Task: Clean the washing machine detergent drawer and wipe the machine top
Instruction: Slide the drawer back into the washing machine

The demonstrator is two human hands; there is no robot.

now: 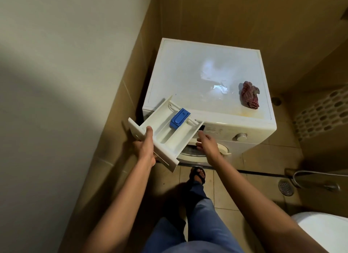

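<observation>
Detergent drawer [165, 138], white with a blue insert [180, 118], is held slantwise over the front left corner of the washing machine [207, 79]. The left hand [146, 149] grips its front panel, thumb over the top edge. The right hand [206, 142], fingers loose and holding nothing, hovers just beside the drawer's inner end, before the machine's control panel. A crumpled red checked cloth [249, 97] lies on the machine top near its right edge.

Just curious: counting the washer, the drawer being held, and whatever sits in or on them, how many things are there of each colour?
White: 2, the washing machine and the detergent drawer
Blue: 1, the insert in the drawer
Red: 1, the crumpled cloth on the machine's top
Total: 4
</observation>
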